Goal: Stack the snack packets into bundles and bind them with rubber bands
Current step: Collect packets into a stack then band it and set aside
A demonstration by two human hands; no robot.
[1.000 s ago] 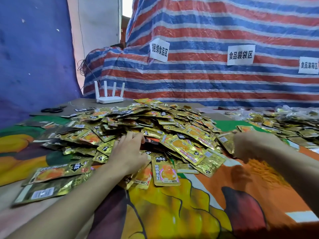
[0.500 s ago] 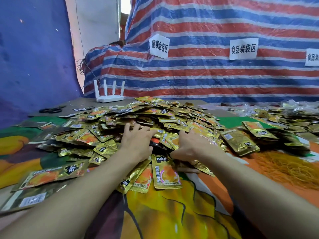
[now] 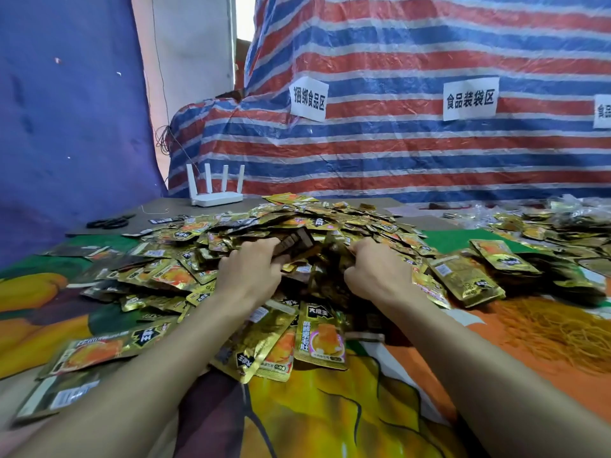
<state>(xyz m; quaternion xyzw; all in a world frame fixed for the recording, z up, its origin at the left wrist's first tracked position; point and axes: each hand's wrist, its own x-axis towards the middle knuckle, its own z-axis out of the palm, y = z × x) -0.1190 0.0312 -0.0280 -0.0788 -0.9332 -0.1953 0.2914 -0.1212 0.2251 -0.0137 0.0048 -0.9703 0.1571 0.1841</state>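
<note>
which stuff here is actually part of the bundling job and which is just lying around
Job: packets, rubber bands, left hand and right hand, both gripping packets.
Lying about: router, scissors, paper signs.

Both hands dig into the near side of a big heap of gold snack packets [image 3: 330, 219]. The left hand [image 3: 251, 276] curls its fingers round a blurred clump of them, and the right hand [image 3: 377, 272] grips into the heap just beside it. A tangle of yellow rubber bands [image 3: 545, 332] lies to the right on the fruit-print tablecloth [image 3: 330, 414]. Behind the heap are a white router [image 3: 216, 197] with 4 antennas, black scissors [image 3: 109, 222], and a striped tarp [image 3: 396, 153] bearing 3 paper signs [image 3: 469, 99].
</note>
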